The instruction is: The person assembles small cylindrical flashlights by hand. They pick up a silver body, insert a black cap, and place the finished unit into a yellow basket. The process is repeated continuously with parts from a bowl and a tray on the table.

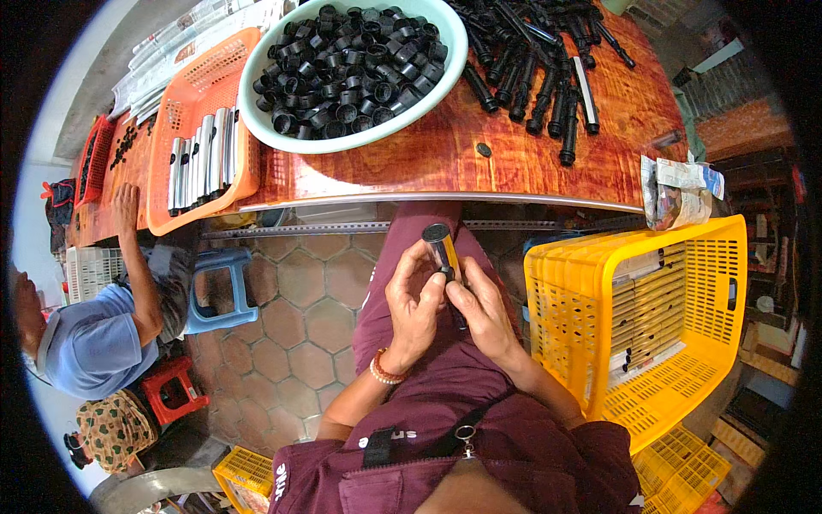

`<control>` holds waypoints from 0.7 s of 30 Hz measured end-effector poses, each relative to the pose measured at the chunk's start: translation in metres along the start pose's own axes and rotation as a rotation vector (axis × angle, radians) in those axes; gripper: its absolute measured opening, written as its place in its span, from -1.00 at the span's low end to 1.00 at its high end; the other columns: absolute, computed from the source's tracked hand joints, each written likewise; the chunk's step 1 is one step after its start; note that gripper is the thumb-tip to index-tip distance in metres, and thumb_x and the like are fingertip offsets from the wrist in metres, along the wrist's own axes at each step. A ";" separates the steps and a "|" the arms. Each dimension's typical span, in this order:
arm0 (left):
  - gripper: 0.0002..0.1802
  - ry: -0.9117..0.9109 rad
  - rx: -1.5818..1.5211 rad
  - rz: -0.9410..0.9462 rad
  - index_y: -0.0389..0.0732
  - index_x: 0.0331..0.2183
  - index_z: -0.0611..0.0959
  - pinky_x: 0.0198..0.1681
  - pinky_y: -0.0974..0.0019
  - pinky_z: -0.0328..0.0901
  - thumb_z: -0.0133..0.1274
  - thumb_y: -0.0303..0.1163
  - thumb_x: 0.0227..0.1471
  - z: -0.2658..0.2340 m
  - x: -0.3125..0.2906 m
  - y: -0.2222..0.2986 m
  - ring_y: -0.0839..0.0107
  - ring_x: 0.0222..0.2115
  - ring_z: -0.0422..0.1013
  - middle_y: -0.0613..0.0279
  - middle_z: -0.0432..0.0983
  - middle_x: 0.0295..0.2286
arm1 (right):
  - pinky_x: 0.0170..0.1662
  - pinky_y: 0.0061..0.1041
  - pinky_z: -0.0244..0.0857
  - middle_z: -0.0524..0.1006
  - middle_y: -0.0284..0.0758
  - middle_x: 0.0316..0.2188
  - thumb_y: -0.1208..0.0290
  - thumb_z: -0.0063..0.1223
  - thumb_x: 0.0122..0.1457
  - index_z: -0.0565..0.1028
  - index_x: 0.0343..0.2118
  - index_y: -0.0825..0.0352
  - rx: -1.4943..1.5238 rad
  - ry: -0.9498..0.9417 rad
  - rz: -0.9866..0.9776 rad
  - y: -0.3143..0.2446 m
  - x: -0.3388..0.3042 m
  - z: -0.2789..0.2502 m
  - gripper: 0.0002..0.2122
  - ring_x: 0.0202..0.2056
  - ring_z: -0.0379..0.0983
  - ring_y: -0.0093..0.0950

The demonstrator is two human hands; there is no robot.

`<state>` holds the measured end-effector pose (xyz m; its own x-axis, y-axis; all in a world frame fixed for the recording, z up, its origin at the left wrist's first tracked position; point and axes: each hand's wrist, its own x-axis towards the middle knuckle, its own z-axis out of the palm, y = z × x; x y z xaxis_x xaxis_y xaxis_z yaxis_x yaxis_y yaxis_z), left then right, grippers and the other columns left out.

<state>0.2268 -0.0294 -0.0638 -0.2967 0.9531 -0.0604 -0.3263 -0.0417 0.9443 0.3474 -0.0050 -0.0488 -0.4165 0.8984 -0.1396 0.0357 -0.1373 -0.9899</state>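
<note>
Over my lap, in front of the table edge, I hold a short shiny metal tube [446, 250] with a black round end on top. My left hand [409, 301] is closed round its left side, thumb pressed near a small black part low on the tube. From the other side the fingers and thumb of my right hand [485, 313] pinch the lower part. The tube's bottom end is mostly hidden by my fingers. Beyond my hands stands a pale green basin [250, 103], heaped with black ring-shaped caps [351, 73].
Left of the basin, an orange basket [157, 193] holds silver tubes [204, 158]. Black rod-like parts [539, 73] lie heaped on the wooden table [402, 176]. A yellow crate [561, 343] with stacked tubes stands at my right. At left a person [98, 338] sits near a blue stool [221, 321].
</note>
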 end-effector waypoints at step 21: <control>-0.46 -0.240 -0.236 -0.148 -0.39 -0.02 0.44 -0.05 0.33 0.30 0.22 -0.45 -0.05 -0.016 0.013 0.015 0.40 -0.17 0.44 0.08 0.50 -0.17 | -0.32 -0.33 0.33 0.50 -0.06 -0.40 0.29 -0.01 0.13 0.41 -0.16 0.43 -0.380 0.090 -0.169 -0.012 0.002 -0.005 -0.69 -0.36 0.50 -0.13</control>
<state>0.2037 -0.0223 -0.0560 -0.0205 0.9960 -0.0867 -0.5567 0.0607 0.8285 0.3503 0.0003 -0.0369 -0.3649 0.9302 0.0404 0.3127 0.1633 -0.9357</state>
